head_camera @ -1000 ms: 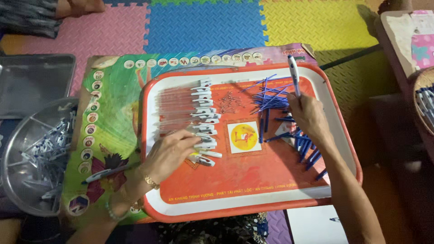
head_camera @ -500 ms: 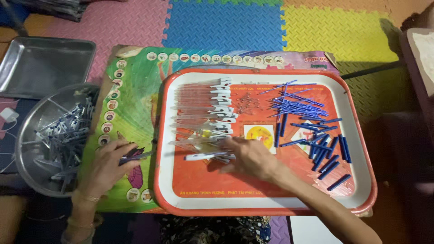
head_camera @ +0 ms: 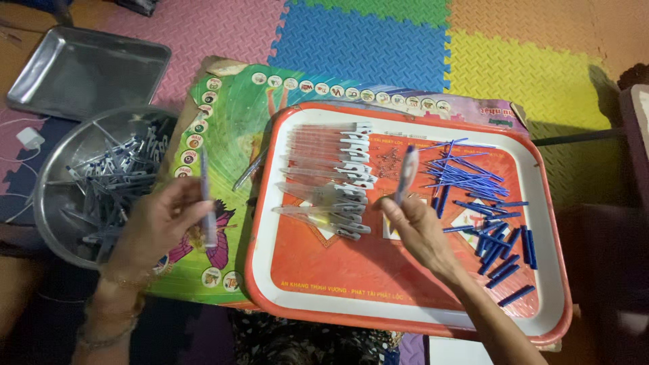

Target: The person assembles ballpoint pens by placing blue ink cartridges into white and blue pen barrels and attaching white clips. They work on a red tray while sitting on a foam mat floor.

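Coloured foam floor mats [head_camera: 365,40] lay under a red-rimmed plastic tray [head_camera: 405,318]. Since a moment before, the left hand [head_camera: 159,226] had lifted, pinching a clear pen barrel [head_camera: 206,203]; the right hand [head_camera: 416,226] pinched a blue-tipped pen [head_camera: 407,172] above the tray.

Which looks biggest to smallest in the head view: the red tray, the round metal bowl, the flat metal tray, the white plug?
1. red tray
2. round metal bowl and flat metal tray: look about alike, each partly hidden or cut off, so unranked
3. white plug
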